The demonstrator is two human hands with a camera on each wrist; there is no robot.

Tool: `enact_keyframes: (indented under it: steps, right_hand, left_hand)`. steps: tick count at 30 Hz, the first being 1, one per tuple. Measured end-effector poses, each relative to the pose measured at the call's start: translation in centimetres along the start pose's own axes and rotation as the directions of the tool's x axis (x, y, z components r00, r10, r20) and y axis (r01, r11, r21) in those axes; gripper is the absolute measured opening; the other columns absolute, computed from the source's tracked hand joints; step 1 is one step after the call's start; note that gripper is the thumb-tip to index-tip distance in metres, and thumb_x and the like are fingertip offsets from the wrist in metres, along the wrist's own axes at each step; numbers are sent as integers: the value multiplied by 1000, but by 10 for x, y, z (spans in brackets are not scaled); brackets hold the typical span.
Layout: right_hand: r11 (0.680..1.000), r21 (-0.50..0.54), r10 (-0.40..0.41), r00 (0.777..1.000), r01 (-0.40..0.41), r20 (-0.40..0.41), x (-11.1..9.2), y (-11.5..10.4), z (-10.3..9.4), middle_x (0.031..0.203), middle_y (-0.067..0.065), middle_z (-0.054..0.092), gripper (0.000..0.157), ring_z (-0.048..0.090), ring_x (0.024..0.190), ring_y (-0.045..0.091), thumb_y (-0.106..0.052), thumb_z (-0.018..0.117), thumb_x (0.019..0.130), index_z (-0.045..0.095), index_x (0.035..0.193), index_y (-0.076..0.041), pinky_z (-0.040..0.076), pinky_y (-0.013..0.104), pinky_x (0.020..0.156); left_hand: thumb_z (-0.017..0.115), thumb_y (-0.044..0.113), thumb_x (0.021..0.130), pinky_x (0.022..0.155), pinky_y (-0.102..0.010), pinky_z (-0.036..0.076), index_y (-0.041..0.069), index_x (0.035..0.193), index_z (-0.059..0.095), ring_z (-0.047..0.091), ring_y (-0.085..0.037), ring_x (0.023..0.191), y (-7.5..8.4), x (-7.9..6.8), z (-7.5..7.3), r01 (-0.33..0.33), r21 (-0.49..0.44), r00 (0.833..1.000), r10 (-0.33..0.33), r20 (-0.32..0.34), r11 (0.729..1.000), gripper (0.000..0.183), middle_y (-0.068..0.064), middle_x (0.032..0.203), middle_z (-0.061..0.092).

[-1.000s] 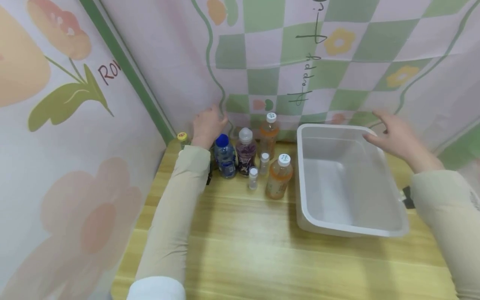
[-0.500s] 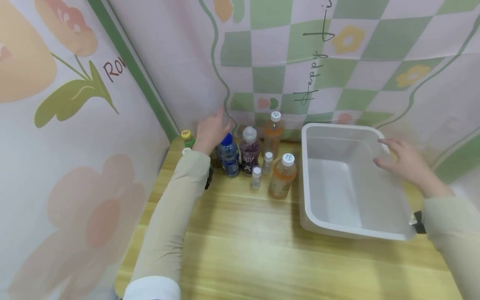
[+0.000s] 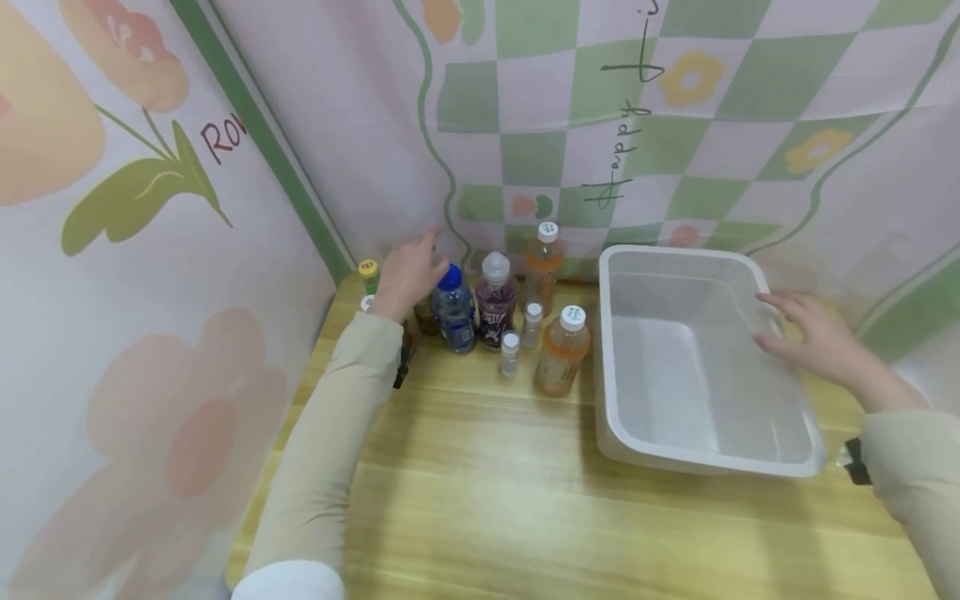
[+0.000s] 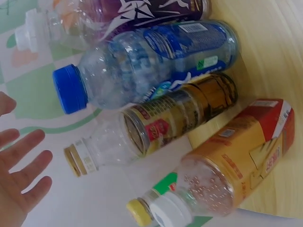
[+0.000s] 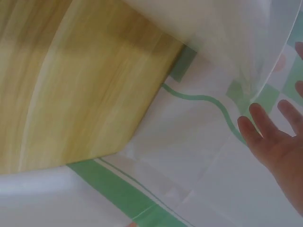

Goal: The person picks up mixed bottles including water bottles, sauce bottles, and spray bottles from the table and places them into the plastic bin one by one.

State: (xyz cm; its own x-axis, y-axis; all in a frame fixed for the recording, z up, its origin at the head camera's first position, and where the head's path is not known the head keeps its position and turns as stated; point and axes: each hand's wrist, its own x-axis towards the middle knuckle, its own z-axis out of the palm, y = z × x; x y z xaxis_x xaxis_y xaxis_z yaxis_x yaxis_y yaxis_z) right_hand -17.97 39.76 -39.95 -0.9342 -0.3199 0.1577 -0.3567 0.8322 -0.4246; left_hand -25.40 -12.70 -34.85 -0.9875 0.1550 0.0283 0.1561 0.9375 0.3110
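My left hand (image 3: 407, 271) is above the left end of a row of bottles, fingers spread and holding nothing. In the left wrist view its fingers (image 4: 33, 165) stand apart from the gold cap of a clear-necked bottle (image 4: 163, 120). Beside that bottle lie a blue-capped bottle (image 4: 156, 61) and an orange-labelled bottle with a white cap (image 4: 246, 151). A yellow-capped bottle (image 4: 139, 210) is partly hidden behind the white cap. My right hand (image 3: 821, 342) is at the right rim of a white plastic bin (image 3: 611, 367), its fingers loosely extended and overlapping the rim in the head view.
A purple drink bottle (image 3: 495, 312), two small white-capped vials and two orange-tinted bottles, the nearer one (image 3: 562, 354) beside the bin, stand along the wooden table (image 3: 480, 500). A patterned curtain (image 3: 525, 92) hangs right behind; a printed wall (image 3: 150, 333) closes the left side.
My left hand has shifted slightly left and back from above the blue-capped bottle. My right hand has come down and toward me along the bin's right rim. The bottles stand as before.
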Motion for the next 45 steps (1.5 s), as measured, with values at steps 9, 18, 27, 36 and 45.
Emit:
enact_keyframes:
  steps: [9,18,27,36,45]
  right_hand:
    - [999,4,41,996,-42,74,-10,-5,7,134,46,32,66,31,118,63,-11,63,86,32,140,11,23,76,96]
    - [992,66,105,989,-112,101,-13,-1,22,144,45,13,75,17,126,68,-14,61,88,20,148,5,17,83,91]
    - [984,85,151,987,-156,62,-20,5,34,150,41,4,79,15,127,69,-18,60,89,14,151,0,18,83,89]
    - [977,137,151,985,-161,79,-24,3,40,154,35,-7,81,2,133,66,-17,60,89,11,152,-1,10,84,93]
    - [977,140,149,986,-159,75,-20,7,42,155,33,-9,83,1,134,65,-18,58,91,4,152,0,9,82,95]
  left_hand:
    - [52,27,97,69,-31,53,11,146,36,62,-20,75,-16,-5,2,-18,-46,1000,17,-18,999,54,-13,132,59]
    - [52,28,96,112,-50,36,8,145,37,52,-32,124,-28,-9,4,-20,-52,998,17,-58,998,54,-15,135,55]
    - [58,19,91,109,-54,38,4,140,42,53,-37,123,-41,-14,1,-5,-40,996,1,-85,999,53,-17,136,55]
    - [56,27,94,115,-56,26,11,147,33,43,-37,133,-64,-22,-4,37,-33,999,-38,-35,999,61,-15,148,43]
    - [59,32,91,117,-56,24,8,147,32,43,-39,132,-89,-31,-2,31,-21,999,-31,12,999,66,-19,144,46]
